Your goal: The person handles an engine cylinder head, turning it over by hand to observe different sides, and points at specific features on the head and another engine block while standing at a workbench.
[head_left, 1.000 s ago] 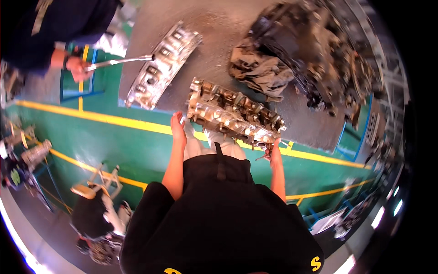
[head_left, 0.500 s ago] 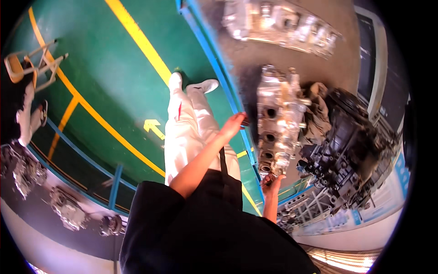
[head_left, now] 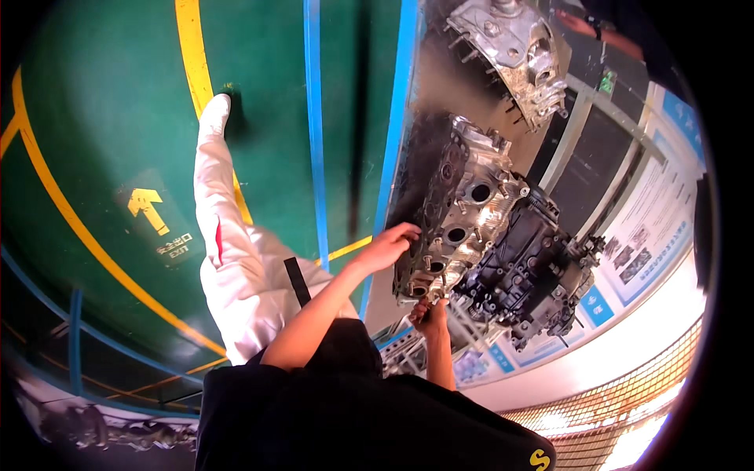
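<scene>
A silvery metal cylinder head (head_left: 471, 208) with a row of round dark ports rests tilted on the bench in front of me, to the right. My right hand (head_left: 430, 315) is closed round its near end, fingers curled at the lower edge. Beside its left flank is my left hand (head_left: 387, 248), palm down with loosely bent fingers apart. Its fingertips reach the flank; whether they press on it I cannot tell. Behind the cylinder head, to the right, stands a dark engine block (head_left: 534, 271), partly covered by it.
Another metal engine casting (head_left: 514, 51) with studs lies farther along the bench. A blue bench edge (head_left: 397, 118) and blue rail (head_left: 314, 133) run along my left. Green floor with yellow lines (head_left: 188, 39) lies beyond. Another person's hand (head_left: 576, 23) shows at the far right.
The cylinder head has turned and tilted, its ports now facing more to the right. My left hand has come from the bench edge to its flank; my right hand stays at its near end.
</scene>
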Demonstrator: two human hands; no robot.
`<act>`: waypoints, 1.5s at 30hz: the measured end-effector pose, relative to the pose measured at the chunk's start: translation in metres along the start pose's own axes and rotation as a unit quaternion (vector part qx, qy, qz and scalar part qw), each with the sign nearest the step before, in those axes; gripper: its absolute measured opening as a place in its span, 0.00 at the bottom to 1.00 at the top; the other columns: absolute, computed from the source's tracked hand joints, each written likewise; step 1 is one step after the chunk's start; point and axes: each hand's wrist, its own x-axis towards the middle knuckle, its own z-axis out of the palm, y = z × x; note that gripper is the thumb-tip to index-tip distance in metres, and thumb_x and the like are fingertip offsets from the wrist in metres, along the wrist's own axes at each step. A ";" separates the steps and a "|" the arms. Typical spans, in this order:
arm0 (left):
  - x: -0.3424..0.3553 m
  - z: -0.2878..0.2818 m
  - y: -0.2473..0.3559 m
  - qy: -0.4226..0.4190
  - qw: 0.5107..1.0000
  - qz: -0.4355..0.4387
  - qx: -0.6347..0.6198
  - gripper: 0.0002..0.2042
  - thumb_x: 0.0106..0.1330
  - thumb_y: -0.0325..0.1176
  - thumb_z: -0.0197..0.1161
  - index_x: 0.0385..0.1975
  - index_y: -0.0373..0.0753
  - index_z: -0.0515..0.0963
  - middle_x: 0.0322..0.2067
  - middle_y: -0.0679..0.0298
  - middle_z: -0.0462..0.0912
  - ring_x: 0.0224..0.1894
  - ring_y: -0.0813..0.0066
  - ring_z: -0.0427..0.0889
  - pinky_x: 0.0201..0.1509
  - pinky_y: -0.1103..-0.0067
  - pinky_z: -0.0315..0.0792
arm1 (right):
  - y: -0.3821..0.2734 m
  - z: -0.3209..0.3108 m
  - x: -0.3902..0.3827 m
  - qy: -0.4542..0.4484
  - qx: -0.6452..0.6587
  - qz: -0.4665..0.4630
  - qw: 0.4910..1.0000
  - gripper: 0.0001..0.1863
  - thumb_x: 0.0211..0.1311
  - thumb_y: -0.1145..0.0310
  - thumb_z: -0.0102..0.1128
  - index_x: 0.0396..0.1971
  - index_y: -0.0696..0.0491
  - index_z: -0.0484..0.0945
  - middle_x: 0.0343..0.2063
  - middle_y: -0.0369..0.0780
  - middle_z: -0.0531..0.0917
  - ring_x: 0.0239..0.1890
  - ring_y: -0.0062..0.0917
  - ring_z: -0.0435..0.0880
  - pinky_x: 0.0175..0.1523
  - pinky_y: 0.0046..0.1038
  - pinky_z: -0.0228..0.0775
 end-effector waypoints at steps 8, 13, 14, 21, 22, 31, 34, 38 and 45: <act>-0.009 0.004 -0.015 0.059 0.973 0.137 0.178 0.21 0.52 0.24 0.45 0.50 0.40 0.68 0.32 0.60 0.73 0.34 0.71 0.72 0.39 0.78 0.66 | -0.009 -0.010 0.003 -0.112 0.045 -0.026 0.992 0.35 0.48 0.28 0.31 0.17 0.50 0.65 0.10 0.29 0.60 0.14 0.15 0.59 0.23 0.19 0.52; -0.044 -0.003 -0.030 0.030 0.976 0.035 0.215 0.26 0.52 0.28 0.46 0.56 0.50 0.63 0.31 0.55 0.78 0.32 0.66 0.75 0.37 0.74 0.67 | -0.009 -0.004 -0.001 -0.120 0.038 -0.020 0.992 0.36 0.53 0.30 0.26 0.18 0.52 0.65 0.11 0.29 0.62 0.13 0.16 0.61 0.21 0.20 0.55; -0.055 -0.003 -0.031 0.018 0.976 0.036 0.212 0.27 0.52 0.27 0.46 0.57 0.51 0.62 0.32 0.54 0.78 0.34 0.65 0.76 0.39 0.73 0.68 | -0.009 -0.007 -0.004 -0.127 0.035 -0.020 0.991 0.36 0.54 0.32 0.25 0.19 0.52 0.65 0.11 0.29 0.63 0.13 0.16 0.62 0.21 0.20 0.56; -0.098 -0.023 -0.079 0.033 0.948 -0.032 0.315 0.28 0.51 0.29 0.47 0.56 0.57 0.63 0.34 0.55 0.79 0.40 0.61 0.77 0.50 0.72 0.68 | -0.009 -0.008 0.005 -0.126 0.074 -0.041 0.989 0.35 0.57 0.35 0.25 0.19 0.54 0.65 0.13 0.31 0.65 0.15 0.18 0.65 0.23 0.21 0.59; -0.105 -0.030 -0.085 0.036 0.948 -0.029 0.314 0.28 0.51 0.29 0.47 0.56 0.57 0.63 0.34 0.55 0.79 0.40 0.61 0.77 0.50 0.72 0.68 | -0.009 -0.009 0.006 -0.130 0.071 -0.054 0.988 0.33 0.58 0.36 0.25 0.19 0.54 0.65 0.13 0.31 0.65 0.15 0.18 0.66 0.23 0.21 0.59; -0.099 -0.047 -0.114 0.065 0.928 -0.022 0.366 0.30 0.46 0.28 0.49 0.55 0.57 0.64 0.53 0.56 0.68 0.53 0.60 0.69 0.54 0.75 0.64 | -0.010 -0.001 0.001 -0.095 0.022 -0.069 0.993 0.15 0.58 0.60 0.32 0.19 0.53 0.64 0.13 0.33 0.66 0.15 0.19 0.66 0.23 0.22 0.59; -0.089 -0.017 -0.114 -0.002 0.942 -0.033 0.335 0.30 0.49 0.26 0.45 0.56 0.58 0.63 0.56 0.58 0.64 0.56 0.60 0.65 0.58 0.74 0.60 | -0.015 0.000 0.002 -0.066 0.024 -0.067 0.995 0.16 0.59 0.60 0.32 0.19 0.53 0.64 0.13 0.33 0.66 0.15 0.19 0.65 0.22 0.22 0.59; -0.083 -0.006 -0.122 -0.004 0.942 -0.040 0.332 0.33 0.48 0.25 0.46 0.59 0.59 0.58 0.54 0.56 0.67 0.54 0.59 0.68 0.55 0.74 0.63 | -0.014 0.003 -0.001 -0.060 0.015 -0.065 0.996 0.17 0.60 0.58 0.30 0.18 0.52 0.63 0.13 0.33 0.66 0.15 0.19 0.65 0.23 0.22 0.59; -0.075 -0.042 -0.157 0.000 0.933 -0.069 0.354 0.28 0.53 0.28 0.46 0.58 0.56 0.60 0.55 0.58 0.65 0.57 0.59 0.64 0.58 0.74 0.59 | -0.019 0.004 0.000 -0.055 0.021 -0.068 0.996 0.16 0.57 0.58 0.32 0.18 0.52 0.64 0.13 0.32 0.67 0.16 0.20 0.67 0.23 0.23 0.61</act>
